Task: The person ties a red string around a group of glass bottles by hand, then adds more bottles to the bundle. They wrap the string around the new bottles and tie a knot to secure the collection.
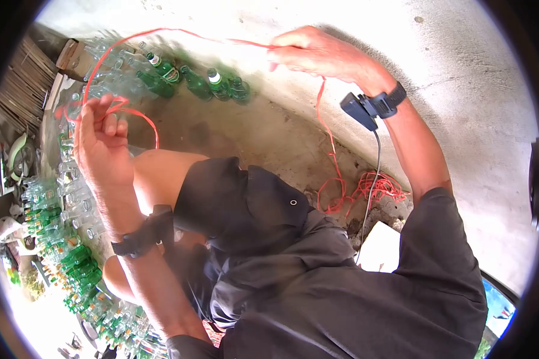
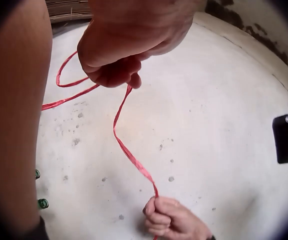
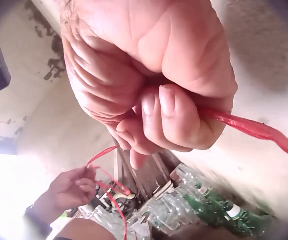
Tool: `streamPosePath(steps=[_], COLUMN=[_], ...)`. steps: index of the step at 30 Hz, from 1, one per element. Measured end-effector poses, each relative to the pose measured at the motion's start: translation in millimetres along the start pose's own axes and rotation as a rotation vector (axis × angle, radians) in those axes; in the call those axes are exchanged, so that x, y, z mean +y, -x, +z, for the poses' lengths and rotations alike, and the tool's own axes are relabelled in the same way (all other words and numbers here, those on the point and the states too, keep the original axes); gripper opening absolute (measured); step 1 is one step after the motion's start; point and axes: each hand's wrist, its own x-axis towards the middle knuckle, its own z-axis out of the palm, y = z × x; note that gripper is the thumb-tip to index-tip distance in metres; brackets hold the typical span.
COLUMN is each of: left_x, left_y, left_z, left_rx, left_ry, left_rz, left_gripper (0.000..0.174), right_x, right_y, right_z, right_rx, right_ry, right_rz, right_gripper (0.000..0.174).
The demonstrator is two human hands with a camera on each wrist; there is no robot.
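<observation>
A flat red plastic string (image 1: 173,29) arcs between my two raised hands in the head view. My left hand (image 1: 105,152), above the bent knee, pinches it with curled fingers; a loose loop and a tail dangle from there. Over by the wall, my right hand (image 1: 323,55) grips the same string, and the rest drops from it to a tangled red heap (image 1: 380,186) on the floor. In the right wrist view the string (image 3: 254,129) comes out of the right hand's curled fingers (image 3: 181,117). The left wrist view shows the string (image 2: 126,150) slightly twisted between both hands.
Several green bottles (image 1: 199,84) stand along the foot of the pale wall (image 1: 461,42). Many clear and green bottles (image 1: 81,266) are packed on the left. A bundle of sticks (image 1: 27,78) leans behind them. A thin cable (image 1: 374,179) hangs from the right wrist camera.
</observation>
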Motion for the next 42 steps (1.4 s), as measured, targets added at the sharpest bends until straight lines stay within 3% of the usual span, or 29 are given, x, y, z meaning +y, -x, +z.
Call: streamPosePath(steps=[2,6,10,12,13,14,15,18,20,23,24,25,26,28,30,32,33,35,36,38,41,42], left_x=[-7.2,-24.3,-31.7,-30.4,-28.1,-26.3,-23.6,-15.5,-9.7,-9.8,-9.7,-11.3,-14.9,-26.2,-33.0,-35.6,-36.7,-43.0,-44.7,-40.7,-28.7,-28.5], left_y=[15.0,31.1,37.5,33.1,34.6,34.8,33.6,0.0,-21.6,-30.5,-25.5,-15.4,-6.6,3.6,20.3,28.5,31.6,34.8,34.8,35.3,40.1,40.5], left_z=[35.6,62.9,63.3,52.6,50.7,47.7,43.6,0.6,-31.8,-59.2,-47.3,-24.1,-6.5,12.6,44.5,56.3,60.0,65.2,64.6,63.2,61.4,53.8], left_rx=[-0.085,-0.221,-0.370,-0.428,-0.490,-0.485,-0.441,-0.319,-0.272,-0.165,-0.166,-0.050,0.065,-0.027,-0.215,-0.300,-0.387,-0.437,-0.493,-0.469,-0.354,-0.449], left_ry=[-0.209,-0.365,-0.619,-0.687,-0.821,-0.819,-0.750,-0.483,0.186,0.226,0.225,0.120,0.015,-0.034,-0.319,-0.482,-0.644,-0.655,-0.665,-0.638,-0.798,-0.854], left_rz=[0.091,0.117,-0.045,-0.290,-0.287,-0.289,-0.247,-0.253,-0.206,-0.136,-0.136,-0.124,-0.112,-0.085,-0.013,-0.027,-0.051,-0.068,-0.088,-0.115,-0.225,-0.246], left_gripper=[0.021,0.024,0.028,0.030,0.031,0.031,0.031,0.028,0.022,0.019,0.019,0.020,0.020,0.022,0.025,0.025,0.024,0.024,0.024,0.025,0.025,0.024], right_x=[-10.7,-47.4,-43.0,-27.8,-30.4,-32.0,-30.8,11.5,55.4,98.8,105.4,108.5,94.5,48.4,28.6,-6.2,-9.3,-9.8,-18.5,-36.6,-35.2,-33.1], right_y=[-20.5,-39.7,-59.5,-65.3,-57.3,-41.3,-28.0,-2.9,14.5,30.5,33.3,34.9,34.8,25.5,8.4,-8.6,-22.0,-46.4,-48.4,-50.4,-47.0,-42.7], right_z=[11.3,45.9,64.5,68.6,64.5,55.3,46.0,31.4,21.6,10.6,9.1,8.3,10.6,25.6,40.7,52.8,62.2,75.9,76.1,74.8,80.2,76.6], right_rx=[-0.162,-0.297,-0.274,-0.225,-0.228,-0.244,-0.258,-0.214,-0.207,-0.134,-0.135,-0.136,-0.135,-0.259,-0.287,-0.372,-0.375,-0.308,-0.313,-0.416,-0.339,-0.281], right_ry=[0.163,0.242,0.213,0.148,0.149,0.135,0.121,-0.019,-0.070,-0.250,-0.225,-0.200,-0.201,0.086,0.099,0.142,0.141,0.137,0.134,0.069,0.030,0.022], right_rz=[-0.267,-0.328,-0.292,-0.506,-0.504,-0.326,-0.149,0.038,0.100,0.227,0.264,0.302,0.303,0.239,0.157,-0.056,-0.062,-0.360,-0.368,-0.102,-0.117,-0.104], right_gripper=[0.038,0.038,0.036,0.037,0.037,0.039,0.040,0.040,0.039,0.037,0.038,0.040,0.040,0.045,0.048,0.050,0.050,0.047,0.047,0.040,0.035,0.035])
